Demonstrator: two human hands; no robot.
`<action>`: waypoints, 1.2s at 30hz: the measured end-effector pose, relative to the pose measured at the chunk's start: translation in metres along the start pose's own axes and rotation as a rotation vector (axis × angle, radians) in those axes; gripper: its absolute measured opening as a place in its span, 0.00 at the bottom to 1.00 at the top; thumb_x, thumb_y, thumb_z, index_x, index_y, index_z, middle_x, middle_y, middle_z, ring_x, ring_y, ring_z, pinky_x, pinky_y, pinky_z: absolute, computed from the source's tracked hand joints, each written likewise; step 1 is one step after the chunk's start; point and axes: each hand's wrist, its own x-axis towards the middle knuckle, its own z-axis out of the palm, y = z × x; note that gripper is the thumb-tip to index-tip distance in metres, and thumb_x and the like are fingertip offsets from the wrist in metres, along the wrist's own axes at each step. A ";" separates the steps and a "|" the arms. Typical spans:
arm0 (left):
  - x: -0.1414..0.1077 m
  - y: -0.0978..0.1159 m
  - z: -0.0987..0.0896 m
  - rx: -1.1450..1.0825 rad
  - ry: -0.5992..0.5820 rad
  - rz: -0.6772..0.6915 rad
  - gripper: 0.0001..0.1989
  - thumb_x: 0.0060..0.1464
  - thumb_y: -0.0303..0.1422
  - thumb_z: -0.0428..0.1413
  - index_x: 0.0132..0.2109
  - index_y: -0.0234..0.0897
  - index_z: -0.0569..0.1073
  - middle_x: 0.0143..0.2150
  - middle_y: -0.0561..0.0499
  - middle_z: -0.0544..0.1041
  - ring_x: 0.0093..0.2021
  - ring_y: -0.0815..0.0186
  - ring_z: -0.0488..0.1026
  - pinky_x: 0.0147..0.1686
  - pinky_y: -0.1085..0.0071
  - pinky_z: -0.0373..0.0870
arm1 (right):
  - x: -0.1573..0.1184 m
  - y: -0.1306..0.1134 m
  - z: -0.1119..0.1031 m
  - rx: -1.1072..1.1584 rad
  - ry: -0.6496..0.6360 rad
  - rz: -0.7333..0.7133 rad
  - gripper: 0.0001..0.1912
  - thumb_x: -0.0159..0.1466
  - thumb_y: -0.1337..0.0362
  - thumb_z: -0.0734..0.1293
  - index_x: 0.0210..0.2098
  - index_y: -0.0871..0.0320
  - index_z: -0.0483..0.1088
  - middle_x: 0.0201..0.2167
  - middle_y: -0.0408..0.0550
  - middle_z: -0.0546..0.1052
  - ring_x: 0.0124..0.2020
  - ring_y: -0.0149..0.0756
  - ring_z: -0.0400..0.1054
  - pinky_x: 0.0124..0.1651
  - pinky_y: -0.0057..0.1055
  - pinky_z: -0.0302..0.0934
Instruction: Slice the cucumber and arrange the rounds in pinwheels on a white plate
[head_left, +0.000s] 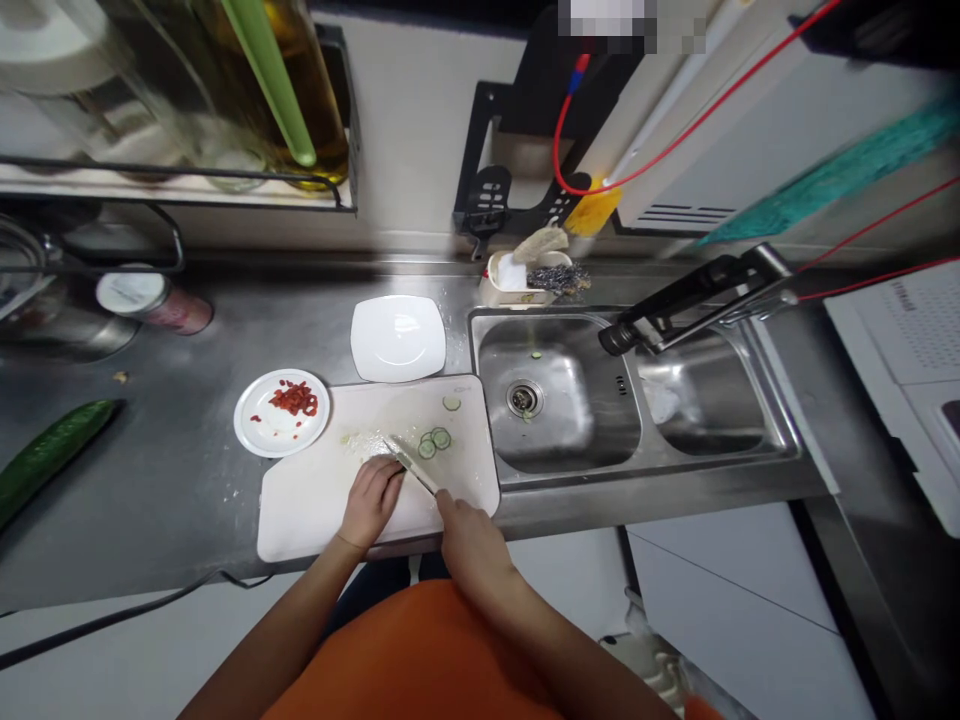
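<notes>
On the white cutting board [300, 515], my right hand [474, 545] grips a knife [411, 462], its blade slanting up and left. My left hand [373, 495] is close against the blade's left side, fingers curled down and together; whatever lies beneath them is hidden. Right of the blade, thin cucumber slices [434, 442] overlap one another. A single cucumber slice [451, 403] rests nearer the board's top right corner. Wet smears and a small green bit mark the board beyond my fingers.
Left of the board stands a white plate [259, 437] with chopped red pieces [298, 398]. Behind it sits a square white plate [397, 338]. A whole cucumber [52, 455] lies far left. The double sink [559, 460] adjoins the board's right edge, under a black faucet [675, 300].
</notes>
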 end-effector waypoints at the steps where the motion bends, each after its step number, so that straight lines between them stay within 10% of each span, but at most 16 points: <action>1: 0.000 0.000 0.000 0.003 0.005 0.001 0.08 0.58 0.30 0.51 0.44 0.37 0.71 0.42 0.45 0.75 0.46 0.62 0.71 0.50 0.59 0.69 | -0.002 -0.001 0.000 0.000 -0.016 0.004 0.22 0.62 0.77 0.52 0.54 0.57 0.59 0.38 0.53 0.74 0.39 0.39 0.71 0.36 0.27 0.59; 36: 0.002 0.003 -0.001 0.001 0.036 0.011 0.07 0.56 0.27 0.52 0.42 0.36 0.71 0.40 0.45 0.75 0.46 0.62 0.71 0.50 0.60 0.69 | 0.000 -0.009 -0.011 -0.004 -0.069 0.006 0.21 0.63 0.78 0.50 0.53 0.60 0.61 0.38 0.54 0.74 0.40 0.41 0.71 0.38 0.30 0.63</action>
